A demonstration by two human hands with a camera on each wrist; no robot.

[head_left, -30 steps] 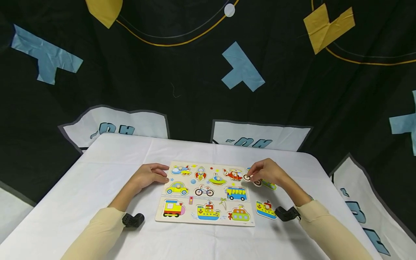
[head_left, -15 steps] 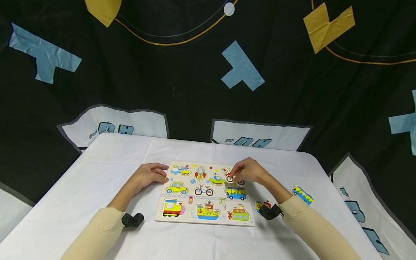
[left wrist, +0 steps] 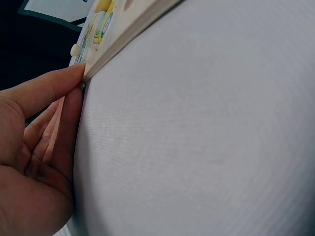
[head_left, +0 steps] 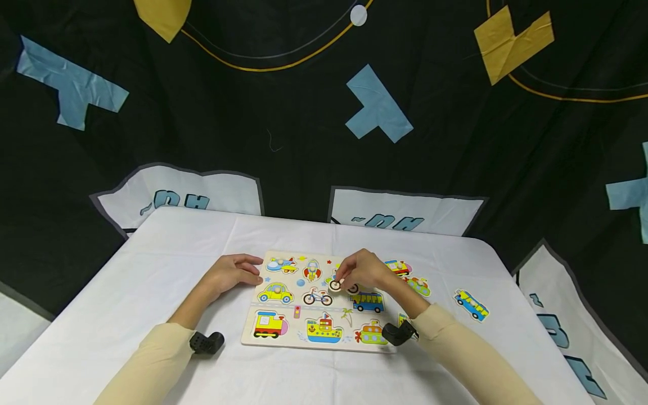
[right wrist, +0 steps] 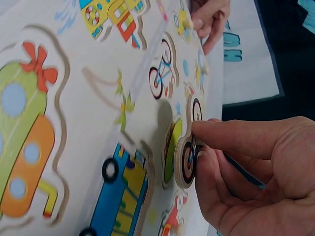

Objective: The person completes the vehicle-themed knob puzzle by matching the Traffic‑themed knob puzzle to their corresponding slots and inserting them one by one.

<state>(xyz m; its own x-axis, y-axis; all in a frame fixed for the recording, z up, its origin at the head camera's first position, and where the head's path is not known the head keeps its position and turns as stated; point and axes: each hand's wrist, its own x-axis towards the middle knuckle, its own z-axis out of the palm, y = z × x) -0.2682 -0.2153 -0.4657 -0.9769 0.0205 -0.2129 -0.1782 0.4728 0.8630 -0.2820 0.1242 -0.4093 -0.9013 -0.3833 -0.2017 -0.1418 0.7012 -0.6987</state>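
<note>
A wooden puzzle board (head_left: pixel 324 337) with vehicle pictures lies on the white table. At its left edge my left hand (head_left: pixel 226 275) pinches the board between thumb and fingertips, as the left wrist view also shows. My right hand (head_left: pixel 363 269) pinches a bicycle puzzle piece (right wrist: pixel 185 162) between thumb and finger, raised above the board. Seen from the right wrist, that piece is tilted on edge beside the flying-saucer piece (right wrist: pixel 172 147). The bicycle-shaped recess (head_left: pixel 318 297) sits mid-board, left of the held piece. Part of the helicopter spot is hidden behind my right hand.
Loose pieces lie right of the board: a train (head_left: pixel 397 267), a green submarine (head_left: pixel 418 286) and a bus (head_left: pixel 472 305). Another piece is mostly covered by the right wrist camera (head_left: pixel 399 334). A car piece (head_left: pixel 275 293) sits in the board. A black curtain hangs behind.
My right hand has carried the bicycle piece leftward from the board's right edge to above its middle. The loose pieces at right have come into sight. My left hand has stayed put.
</note>
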